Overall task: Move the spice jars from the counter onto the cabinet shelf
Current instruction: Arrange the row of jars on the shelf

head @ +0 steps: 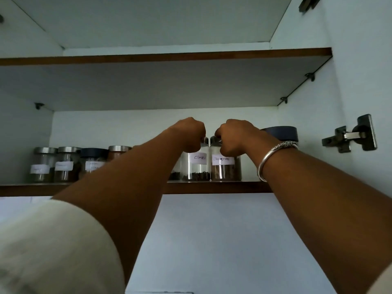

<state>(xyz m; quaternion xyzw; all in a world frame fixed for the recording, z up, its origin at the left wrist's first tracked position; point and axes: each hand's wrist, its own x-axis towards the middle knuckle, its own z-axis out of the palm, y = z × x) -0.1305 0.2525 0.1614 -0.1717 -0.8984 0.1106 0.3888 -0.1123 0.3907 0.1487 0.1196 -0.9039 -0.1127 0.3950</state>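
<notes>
On the wooden-edged shelf [212,187], two round glass jars were gripped by their lids: cloves jar [196,166] by the left hand [191,134], cinnamon jar [226,168] by the right hand [233,135].

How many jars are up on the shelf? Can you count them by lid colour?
Silver-lid jars: 5, counting the Cloves jar and Cinnamon jar under the hands
Dark-lid jars: 2
Jar with lid hidden behind the arm: 1
Total: 8 jars
</notes>
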